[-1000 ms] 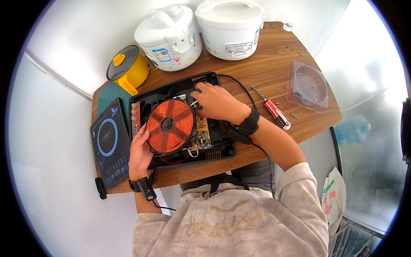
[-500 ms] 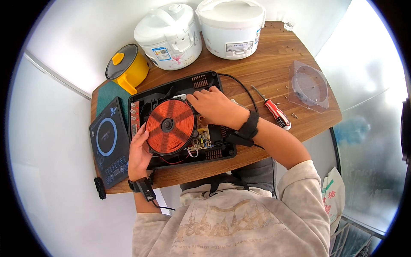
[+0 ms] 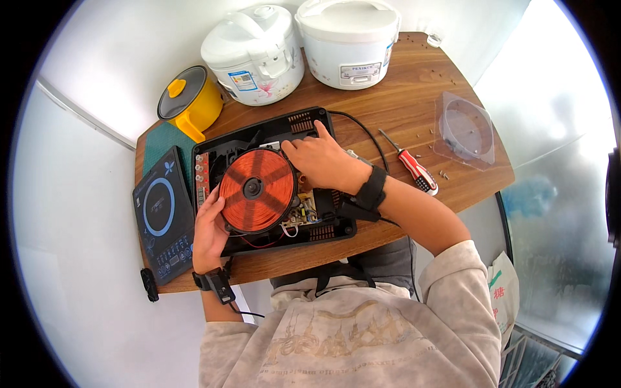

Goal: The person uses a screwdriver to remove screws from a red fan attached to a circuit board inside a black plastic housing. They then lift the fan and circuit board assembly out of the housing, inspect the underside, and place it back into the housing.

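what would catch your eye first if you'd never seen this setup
The bright orange coil stands out first, sitting in the opened black cooker base at the middle of the wooden table. The left hand rests at its lower left edge and the right hand lies inside the base beside it. Behind stand two white rice cookers and a yellow pot.

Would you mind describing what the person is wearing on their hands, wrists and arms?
Both hands are bare, without gloves. The left hand has a black band at the wrist carrying a small black device, from which a thin black cable trails. The right hand has a wider black wrist strap. Pale beige sleeves are pushed up, leaving the forearms uncovered.
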Demonstrator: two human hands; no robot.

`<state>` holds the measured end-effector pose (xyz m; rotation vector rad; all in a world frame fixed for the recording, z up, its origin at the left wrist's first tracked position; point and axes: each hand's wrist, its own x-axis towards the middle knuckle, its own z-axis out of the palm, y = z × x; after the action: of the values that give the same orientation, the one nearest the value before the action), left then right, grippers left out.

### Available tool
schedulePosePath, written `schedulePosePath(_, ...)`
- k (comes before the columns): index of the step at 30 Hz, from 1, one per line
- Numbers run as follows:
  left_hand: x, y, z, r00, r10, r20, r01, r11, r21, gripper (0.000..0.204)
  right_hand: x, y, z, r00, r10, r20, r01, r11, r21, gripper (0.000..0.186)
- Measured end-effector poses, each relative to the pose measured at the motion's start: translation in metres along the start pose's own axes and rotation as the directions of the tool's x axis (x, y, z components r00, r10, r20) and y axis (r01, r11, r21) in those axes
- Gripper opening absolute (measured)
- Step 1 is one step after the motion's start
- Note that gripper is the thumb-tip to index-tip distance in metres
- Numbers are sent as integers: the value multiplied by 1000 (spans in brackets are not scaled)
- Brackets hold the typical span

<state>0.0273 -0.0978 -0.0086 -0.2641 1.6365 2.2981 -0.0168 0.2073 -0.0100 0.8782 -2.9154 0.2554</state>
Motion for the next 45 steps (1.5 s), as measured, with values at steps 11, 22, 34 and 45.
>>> schedulePosePath(11,-3,0,5,999,8,49,-9,1000,20,53,-12,7,-7,999,-11,37,4,980,199,82)
schedulePosePath(22,-1,-4,20,995,34,93,-37,999,28,51,-71,19,-29,937,185,-296,-48,908,415,16)
schedulePosePath(34,-3,-9,37,999,-12,52,5,990,140,54,-91,-4,-7,971,116,-208,-40,941,335,15)
schedulePosePath(45,-16,1,51,999,33,14,-35,788,614,70,-83,-6,-1,969,102,-227,-37,961,275,19)
